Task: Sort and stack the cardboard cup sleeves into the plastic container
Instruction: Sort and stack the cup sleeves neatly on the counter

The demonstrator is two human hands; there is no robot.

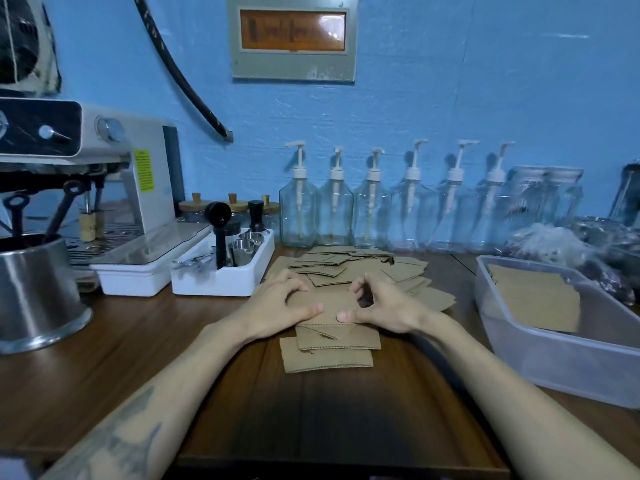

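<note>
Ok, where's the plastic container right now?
In the head view, the plastic container sits on the table's right side, right of the sleeve pile, with sleeves already inside.

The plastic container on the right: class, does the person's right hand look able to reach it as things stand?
Probably yes. The plastic container sits open-topped on the table beside the right hand, with nothing standing between them. That hand is busy on the cardboard sleeves, however, together with the left hand.

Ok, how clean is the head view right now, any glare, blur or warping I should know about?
Head view: glare whites out the wall panel; wide-angle warping bends the counter and blurs the right-hand pump bottles and jars; both hands, left and right, and the sleeves are sharp; the plastic container is slightly soft.
</note>
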